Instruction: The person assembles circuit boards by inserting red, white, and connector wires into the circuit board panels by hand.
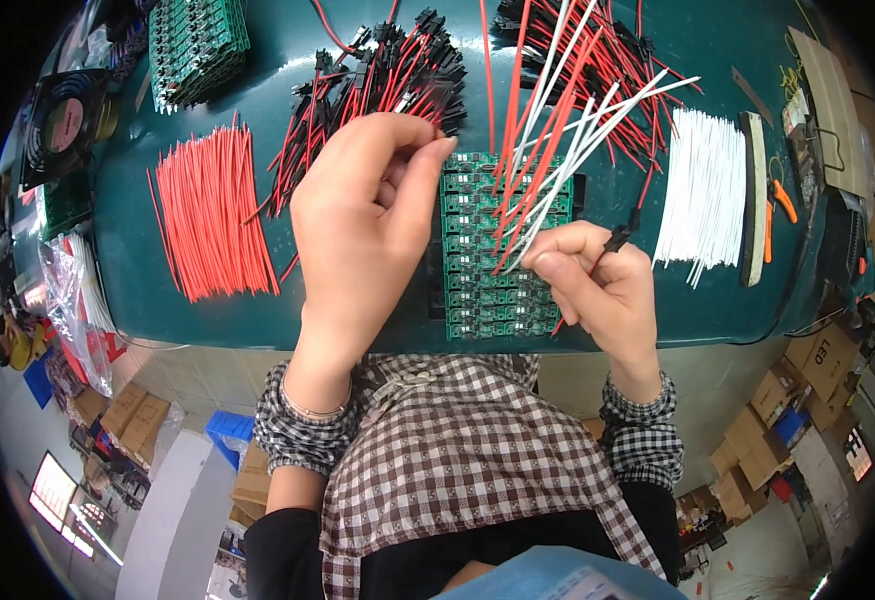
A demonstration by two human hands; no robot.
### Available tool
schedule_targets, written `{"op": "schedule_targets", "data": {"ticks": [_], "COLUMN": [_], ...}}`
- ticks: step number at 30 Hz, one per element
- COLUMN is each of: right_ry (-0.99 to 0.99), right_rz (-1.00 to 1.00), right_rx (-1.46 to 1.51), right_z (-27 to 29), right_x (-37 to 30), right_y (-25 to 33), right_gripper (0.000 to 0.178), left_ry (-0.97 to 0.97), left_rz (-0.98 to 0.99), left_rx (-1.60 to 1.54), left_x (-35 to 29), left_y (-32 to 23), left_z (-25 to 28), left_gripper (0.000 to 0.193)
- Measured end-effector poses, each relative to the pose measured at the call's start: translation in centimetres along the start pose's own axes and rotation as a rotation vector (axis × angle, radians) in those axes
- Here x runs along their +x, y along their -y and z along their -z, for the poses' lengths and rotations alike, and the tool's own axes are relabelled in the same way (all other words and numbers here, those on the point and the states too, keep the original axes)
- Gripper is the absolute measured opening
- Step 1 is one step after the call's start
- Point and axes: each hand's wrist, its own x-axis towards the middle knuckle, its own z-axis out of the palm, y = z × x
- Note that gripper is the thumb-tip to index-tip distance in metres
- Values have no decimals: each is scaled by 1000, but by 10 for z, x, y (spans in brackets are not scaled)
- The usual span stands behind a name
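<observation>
My left hand [373, 205] is closed in a pinch at the near edge of a pile of red and black wires with black connectors [388, 75]. Something dark and blurred is just past its fingertips; I cannot tell what the pinch holds. In my right hand [603, 285], curled fingers grip a connector lead [618, 237], its black plug sticking out above and a red wire end below. The right fingertips are at the lower ends of white and red wires standing up from a green circuit board panel [468, 270]. That panel lies flat between my hands, partly covered by wires.
Red wires [213, 215] lie in a bundle at left, white wires [700, 190] at right. More connector leads [628, 95] are heaped at the back. Stacked green boards [198, 50] stand far left. Orange-handled pliers [783, 205] and a fan [63, 130] are near the table's sides.
</observation>
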Motion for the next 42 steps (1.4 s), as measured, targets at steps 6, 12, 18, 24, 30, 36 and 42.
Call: {"op": "schedule_targets", "data": {"ticks": [6, 12, 18, 24, 30, 36, 42], "right_ry": [62, -4, 30, 27, 49, -130, -329], "right_rz": [-26, 52, 221, 308, 288, 258, 276], "right_rx": [105, 457, 439, 250, 386, -8, -187], "right_z": [11, 22, 20, 18, 32, 27, 40], "right_x": [0, 0, -3, -10, -9, -10, -3], "right_y": [2, -5, 8, 16, 4, 20, 34], "right_gripper": [29, 43, 42, 24, 10, 9, 14], "left_ry": [117, 29, 386, 478, 558, 335, 389], "left_rz": [2, 147, -39, 31, 576, -224, -241], "left_rx": [121, 51, -146, -290, -623, -88, 283], "left_x": [13, 8, -38, -45, -41, -42, -40], "left_y": [-6, -10, -60, -50, -63, -49, -53], "left_z": [0, 4, 7, -5, -2, -17, -14], "left_gripper": [11, 15, 21, 16, 17, 21, 38]}}
